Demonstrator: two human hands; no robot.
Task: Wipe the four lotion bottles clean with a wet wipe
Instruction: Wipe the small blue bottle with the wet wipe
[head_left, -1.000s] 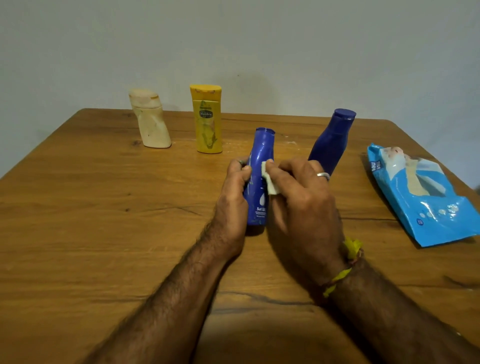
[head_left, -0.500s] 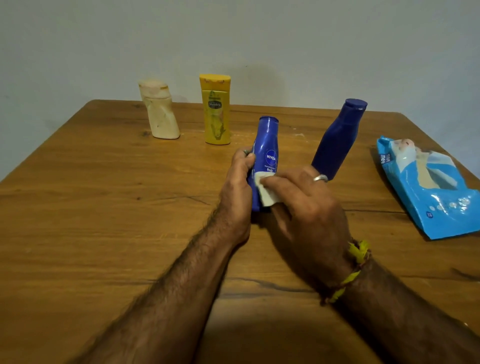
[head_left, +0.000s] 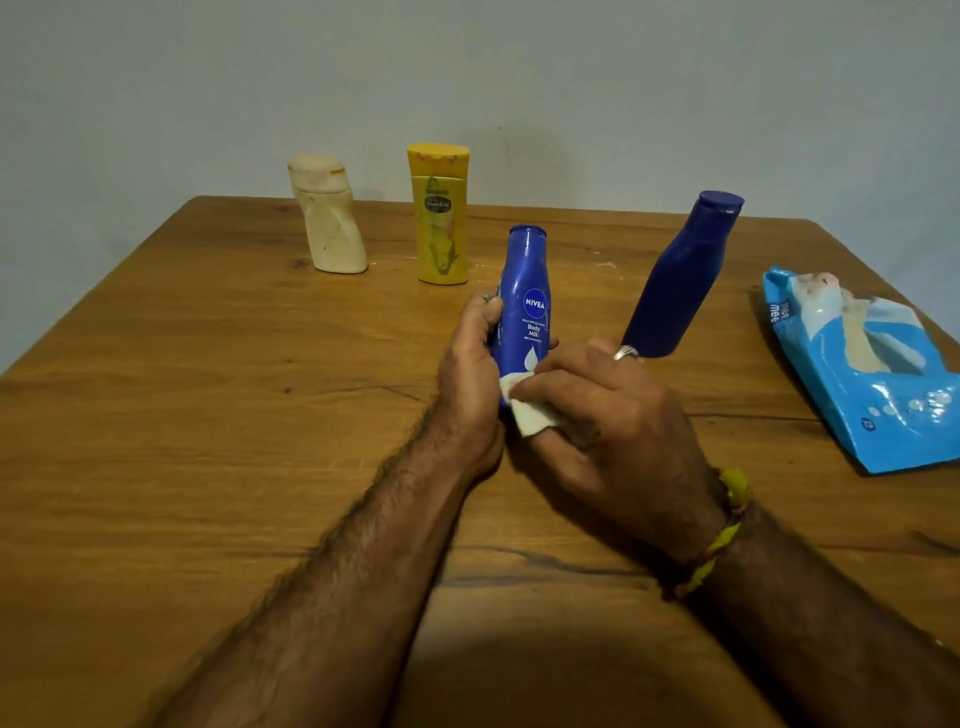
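Observation:
My left hand (head_left: 470, 374) grips a blue Nivea lotion bottle (head_left: 525, 291) upright at the table's middle, label facing me. My right hand (head_left: 597, 415) pinches a folded white wet wipe (head_left: 524, 410) against the bottle's lower front. A darker blue bottle (head_left: 680, 280) stands behind my right hand. Farther back stand a yellow bottle (head_left: 441, 218) and a cream bottle (head_left: 327, 218), both upright. The Nivea bottle's base is hidden by my hands.
A blue wet-wipe pack (head_left: 862, 364) lies flat near the right edge of the wooden table (head_left: 208, 415). A plain wall rises behind the table's far edge.
The Nivea bottle has been turned so its label faces me. My right hand slid the wipe down from the upper body to the lower front.

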